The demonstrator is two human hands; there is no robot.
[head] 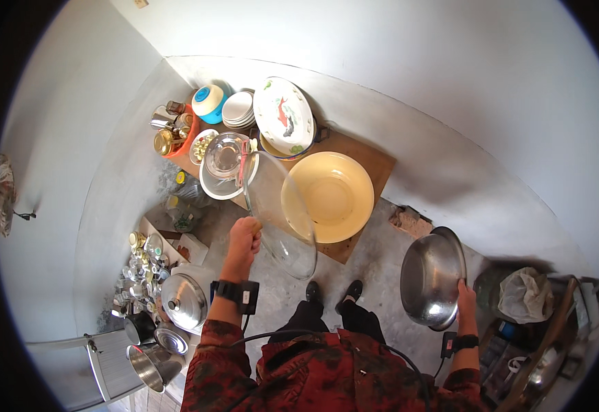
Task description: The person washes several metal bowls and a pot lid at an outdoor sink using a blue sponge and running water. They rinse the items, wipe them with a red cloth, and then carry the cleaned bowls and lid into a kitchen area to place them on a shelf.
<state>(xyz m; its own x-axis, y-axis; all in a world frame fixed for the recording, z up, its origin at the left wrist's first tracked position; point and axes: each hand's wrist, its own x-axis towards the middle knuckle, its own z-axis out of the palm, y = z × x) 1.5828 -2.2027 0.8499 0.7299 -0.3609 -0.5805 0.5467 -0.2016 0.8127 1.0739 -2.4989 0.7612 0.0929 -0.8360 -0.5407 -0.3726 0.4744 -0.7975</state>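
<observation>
My left hand (pixel 246 238) grips a large clear glass lid (pixel 284 226) by its edge or knob, holding it tilted near the front of the low wooden table (pixel 379 167). Behind the lid, on the table, sits a wide yellow basin (pixel 338 193). Off to the right, my right hand (pixel 466 304) is closed on the rim of a stainless steel basin (pixel 425 280), which is tipped on its side above the floor. A white-rimmed bowl (pixel 222 191) with a smaller clear glass lid (pixel 226 154) over it stands at the table's left part.
An enamel tray with a painted pattern (pixel 283 113) leans at the back, beside stacked white bowls (pixel 238 109) and an orange basket (pixel 188 136) of jars. Pots and an aluminium lidded pot (pixel 183 301) stand left. A brick (pixel 413 223) lies by the wall; a plastic bag (pixel 526 296) is right.
</observation>
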